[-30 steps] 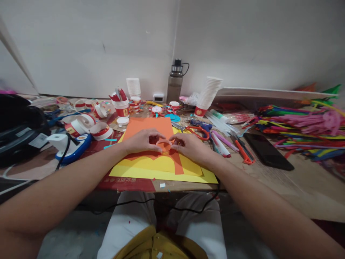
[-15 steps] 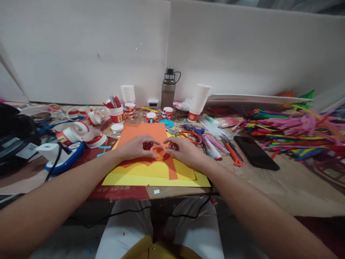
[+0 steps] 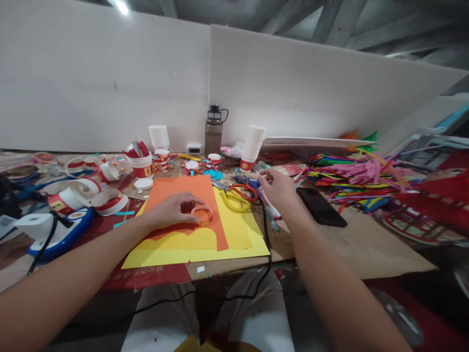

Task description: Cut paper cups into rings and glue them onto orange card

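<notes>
My left hand point(image 3: 179, 209) rests on the orange paper point(image 3: 176, 188), fingers and thumb curled round the near side of a small orange ring point(image 3: 207, 211). The ring stands on the sheet, with a gold pattern low on its side. My right hand point(image 3: 279, 188) is over the markers point(image 3: 270, 208), beside a blue glue gun point(image 3: 252, 181). Its fingers are bent and apart, and no held thing shows in them. Yellow paper point(image 3: 242, 249) lies under the orange sheet. Scissors with orange handles point(image 3: 252, 191) lie between the hands, by a yellow curved piece point(image 3: 235, 200).
A black phone point(image 3: 322, 208) lies right of my right hand, before colourful pipe cleaners point(image 3: 359, 171). Stacked paper cups point(image 3: 253, 142) and a bottle point(image 3: 213, 134) stand at the back. Cut cup rings point(image 3: 109, 203) and a blue-white power strip point(image 3: 69, 234) are on the left. A black cord point(image 3: 270, 254) crosses the front edge.
My right hand has left the orange ring and moved right, over the markers. My left hand stays at the ring. The camera view has tilted up and turned right.
</notes>
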